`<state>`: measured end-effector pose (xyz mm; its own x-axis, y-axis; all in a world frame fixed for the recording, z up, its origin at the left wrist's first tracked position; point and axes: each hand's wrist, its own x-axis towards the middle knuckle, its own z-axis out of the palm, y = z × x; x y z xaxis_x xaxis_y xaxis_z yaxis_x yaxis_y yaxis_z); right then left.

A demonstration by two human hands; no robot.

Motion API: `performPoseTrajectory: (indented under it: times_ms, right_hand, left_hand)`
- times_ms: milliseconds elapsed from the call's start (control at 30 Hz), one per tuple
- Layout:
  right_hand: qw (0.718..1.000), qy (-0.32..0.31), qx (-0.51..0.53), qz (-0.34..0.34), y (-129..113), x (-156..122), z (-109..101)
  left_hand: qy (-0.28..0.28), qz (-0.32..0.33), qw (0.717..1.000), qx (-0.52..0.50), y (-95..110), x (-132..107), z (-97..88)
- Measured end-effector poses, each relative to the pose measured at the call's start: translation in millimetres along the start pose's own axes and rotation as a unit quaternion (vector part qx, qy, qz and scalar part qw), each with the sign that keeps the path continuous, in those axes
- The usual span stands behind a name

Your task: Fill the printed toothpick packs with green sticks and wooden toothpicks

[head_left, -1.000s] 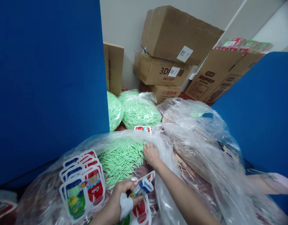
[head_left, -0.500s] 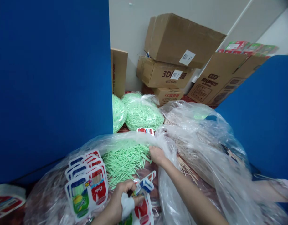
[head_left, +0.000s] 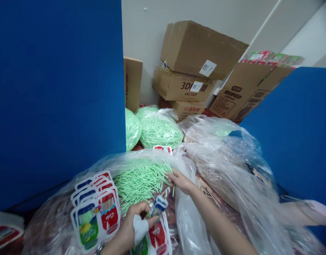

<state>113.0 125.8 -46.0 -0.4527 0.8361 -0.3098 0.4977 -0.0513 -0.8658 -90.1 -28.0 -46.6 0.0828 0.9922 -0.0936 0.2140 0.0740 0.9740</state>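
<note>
Right hand (head_left: 180, 181) has drawn back slightly from the heap of green sticks (head_left: 138, 182) since half a second ago, and thin stalks now show at its fingers; left hand (head_left: 140, 216) keeps roughly its place. Right grip: narrow, fingertips together on a few green stalks; their count cannot be told. Left grip: closed, thumb and fingers pinching a printed packet (head_left: 159, 205) tilted up toward the right hand, probably so that its upper end faces that side; whether this end is open cannot be told. White wrap (head_left: 140, 228) covers part of the left thumb, perhaps as protection. Below the left hand lie more printed packets (head_left: 161, 235); to its left sits a fanned stack (head_left: 95, 209), overlapped, seemingly so that single edges are easy to catch. Heap lies between stack and right hand, apparently for short reach; clear plastic (head_left: 188, 219) borders it, likely keeping the sticks off the floor. Loose brown sticks (head_left: 209, 191) lie right of that plastic; tied bags (head_left: 160, 129) of green sticks stand behind, near stacked cartons (head_left: 188, 83).
</note>
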Motion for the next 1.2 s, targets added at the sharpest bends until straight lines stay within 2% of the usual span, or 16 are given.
performPoseTrajectory:
  times_ms: [233, 467, 567, 700, 800, 967, 1100, 1200]
  right_hand:
    - [0.982, 0.024, 0.184, 0.023, -3, -7, 10]
    - [0.961, 0.06, 0.27, 0.006, -27, -15, 19]
    - [0.959, 0.096, 0.265, -0.019, -43, -16, 20]
    - [0.957, 0.156, 0.234, -0.066, -63, -19, 19]
    - [0.945, 0.195, 0.231, -0.124, -77, -24, 22]
    - [0.917, 0.191, 0.254, -0.241, -100, -43, 43]
    - [0.928, 0.194, 0.164, -0.273, -111, -58, 58]
    - [0.936, 0.202, 0.114, -0.265, -113, -63, 65]
  left_hand:
    - [0.019, -0.005, 1.0, -0.009, 3, -2, -2.3]
    - [0.029, -0.023, 0.999, 0.007, 7, -1, -4.7]
    - [0.039, -0.024, 0.999, 0.018, 12, -1, -6.6]
    - [0.051, -0.003, 0.998, 0.029, 9, 0, -7.8]
    - [0.074, 0.002, 0.996, 0.043, 7, 1, -7.5]
    - [0.109, 0.021, 0.991, 0.074, 16, 4, -6.9]
    - [0.124, 0.067, 0.985, 0.099, 20, 5, -5.8]
    - [0.128, 0.089, 0.983, 0.1, 22, 6, -5.7]
